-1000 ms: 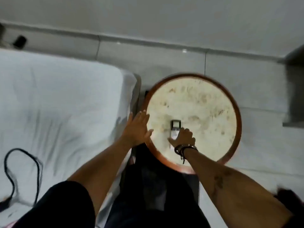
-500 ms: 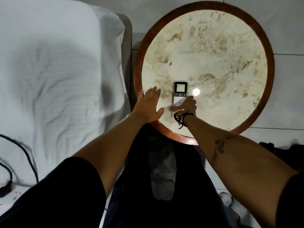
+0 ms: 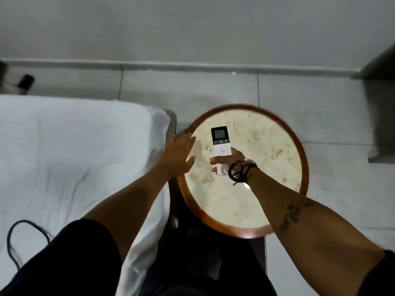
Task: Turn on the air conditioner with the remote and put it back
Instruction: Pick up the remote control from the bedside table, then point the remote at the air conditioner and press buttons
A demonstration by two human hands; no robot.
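Note:
A slim white remote (image 3: pixel 220 144) with a dark screen at its top end is held in my right hand (image 3: pixel 229 160), which grips its lower half above the round table (image 3: pixel 277 167). Dark bracelets circle that wrist. The table has a pale marbled top and a brown wooden rim. My left hand (image 3: pixel 178 155) is open and flat, fingers spread, at the table's left rim beside the bed. No air conditioner is in view.
A bed with a white sheet (image 3: pixel 74 157) fills the left side, right against the table. A black cable (image 3: pixel 17 238) lies on the sheet at lower left. Pale floor tiles and a white wall lie beyond; grey furniture (image 3: pixel 382 103) stands at far right.
My right hand has closed around the remote and raised it off the table top. The head view has swung up and back, showing the wall again. My left hand stays by the table's left rim.

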